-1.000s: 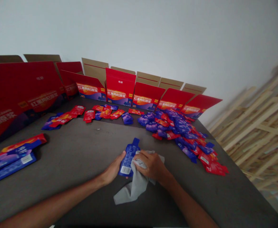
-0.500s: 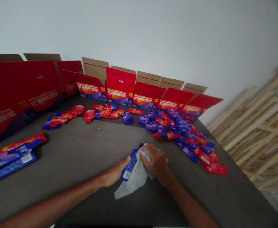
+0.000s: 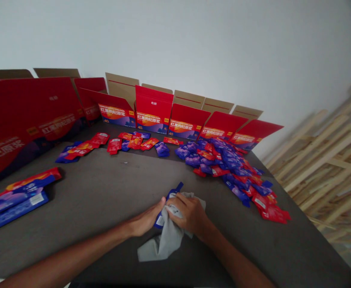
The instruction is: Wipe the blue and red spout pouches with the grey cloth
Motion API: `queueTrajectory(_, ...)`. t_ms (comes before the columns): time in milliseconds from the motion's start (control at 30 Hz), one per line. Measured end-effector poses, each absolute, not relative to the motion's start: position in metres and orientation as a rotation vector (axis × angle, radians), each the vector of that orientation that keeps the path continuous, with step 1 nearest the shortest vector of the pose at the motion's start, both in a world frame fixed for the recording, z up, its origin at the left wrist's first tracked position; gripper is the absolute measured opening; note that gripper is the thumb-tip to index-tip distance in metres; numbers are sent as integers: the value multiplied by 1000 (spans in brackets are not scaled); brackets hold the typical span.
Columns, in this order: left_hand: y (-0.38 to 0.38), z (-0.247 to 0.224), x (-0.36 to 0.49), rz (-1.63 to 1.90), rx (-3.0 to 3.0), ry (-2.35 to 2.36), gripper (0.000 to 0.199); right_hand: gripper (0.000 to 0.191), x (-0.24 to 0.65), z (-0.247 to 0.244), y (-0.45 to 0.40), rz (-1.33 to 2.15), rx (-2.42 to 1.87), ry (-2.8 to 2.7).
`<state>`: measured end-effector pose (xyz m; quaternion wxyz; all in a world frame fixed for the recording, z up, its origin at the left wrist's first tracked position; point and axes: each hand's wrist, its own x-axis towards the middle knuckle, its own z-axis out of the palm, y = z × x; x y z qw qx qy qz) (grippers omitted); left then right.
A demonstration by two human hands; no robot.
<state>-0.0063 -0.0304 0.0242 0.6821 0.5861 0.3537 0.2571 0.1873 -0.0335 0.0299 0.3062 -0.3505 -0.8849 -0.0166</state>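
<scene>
My left hand [image 3: 147, 219] grips a blue foil spouted pouch [image 3: 171, 193] near its lower end, at the middle of the table. Its narrow top sticks out beyond my hands, and most of its body is hidden. My right hand [image 3: 187, 214] is closed on a crumpled grey cloth [image 3: 163, 242], pressing it over the pouch. The cloth's loose end hangs down onto the table, toward me.
The dark grey table [image 3: 73, 188] holds a large heap of blue and red pouches [image 3: 220, 160] to the right and a row of them [image 3: 133, 141] at the back. Open red cartons [image 3: 153, 112] stand along the wall, flat blue-red cartons [image 3: 16, 204] lie left, and wooden slats [image 3: 322, 160] lean right.
The pouch has tilted from nearly upright to leaning right, and the cloth now covers more of it. My right hand has moved down along the pouch, and the view has shifted slightly.
</scene>
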Motion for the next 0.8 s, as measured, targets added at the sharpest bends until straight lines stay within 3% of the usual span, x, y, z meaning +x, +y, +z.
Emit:
queueTrajectory(267, -33, 31, -6, 517, 1283, 801, 58, 11, 200, 42, -23, -1, -1149, -2087)
queueTrajectory(500, -14, 21, 2, 685, 985, 840, 56, 18, 189, 29, -31, 65, -945, -2521)
queueTrajectory(667, 50, 53, 19, 877, 800, 897, 41, 27, 183, 22, -37, 138, -884, -2688)
queueTrajectory(800, 121, 71, 61, 766, 862, 974, 32, 27, 183, 21, -36, 165, -883, -2664)
